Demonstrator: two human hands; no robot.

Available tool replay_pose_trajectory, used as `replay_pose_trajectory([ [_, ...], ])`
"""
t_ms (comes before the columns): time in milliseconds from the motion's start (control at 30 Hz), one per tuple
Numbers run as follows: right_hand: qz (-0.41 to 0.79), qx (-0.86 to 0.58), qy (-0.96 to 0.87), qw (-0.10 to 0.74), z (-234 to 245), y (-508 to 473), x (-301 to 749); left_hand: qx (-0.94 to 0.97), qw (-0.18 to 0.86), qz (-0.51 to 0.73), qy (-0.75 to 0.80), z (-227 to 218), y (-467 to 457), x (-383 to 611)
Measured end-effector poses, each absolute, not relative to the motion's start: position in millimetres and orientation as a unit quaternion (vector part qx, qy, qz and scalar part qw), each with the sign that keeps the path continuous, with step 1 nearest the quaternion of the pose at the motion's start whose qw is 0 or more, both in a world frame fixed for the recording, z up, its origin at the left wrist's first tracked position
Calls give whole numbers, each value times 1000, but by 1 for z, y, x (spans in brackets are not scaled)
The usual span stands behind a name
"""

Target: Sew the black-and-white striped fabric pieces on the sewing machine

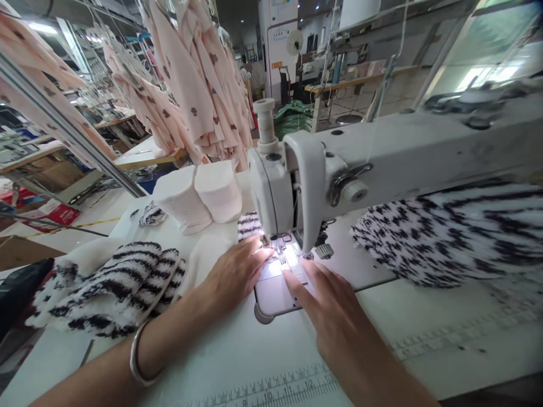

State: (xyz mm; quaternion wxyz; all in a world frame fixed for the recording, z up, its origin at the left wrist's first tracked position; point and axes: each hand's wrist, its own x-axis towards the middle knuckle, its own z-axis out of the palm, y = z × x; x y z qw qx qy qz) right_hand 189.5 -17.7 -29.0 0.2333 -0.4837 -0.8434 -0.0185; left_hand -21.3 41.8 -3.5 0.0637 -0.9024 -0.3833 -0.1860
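A white sewing machine (pixel 275 186) stands before me, its lamp lighting the needle plate (pixel 271 291). Just left of the presser foot, my left hand (pixel 237 268) has its fingers bent and drawn together; what they hold, if anything, is hidden. Behind its fingertips lies a piece of black-and-white striped plush fabric (pixel 249 224). My right hand (pixel 331 297) rests at the front right of the presser foot, with index finger and thumb stretched apart on the plate. I see nothing in its grasp. Close to my left wrist lies plain white fabric (pixel 203 257).
Striped plush pieces (pixel 123 282) are heaped on the left. Two white fabric stacks (pixel 218 189) stand behind them. More patterned plush (pixel 449 232) lies under the machine arm. A printed ruler (pixel 271 393) runs along the front. Pink garments (pixel 207 79) hang beyond.
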Motion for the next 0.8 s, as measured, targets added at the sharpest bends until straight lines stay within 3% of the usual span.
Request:
replay_pose_trajectory([
  [433,-33,-478,-828,292,-43,-29,194,-867,90,-104,-480,2,55,-4],
  [567,7,-468,-810,353,-30,-45,193,-856,57,-107,-503,14,32,-1],
  [667,123,-460,-785,396,-18,-69,183,-847,0,-158,-507,22,-26,2],
  [800,179,-455,-743,458,1,-92,153,-676,-278,-399,-553,21,-98,6],
])
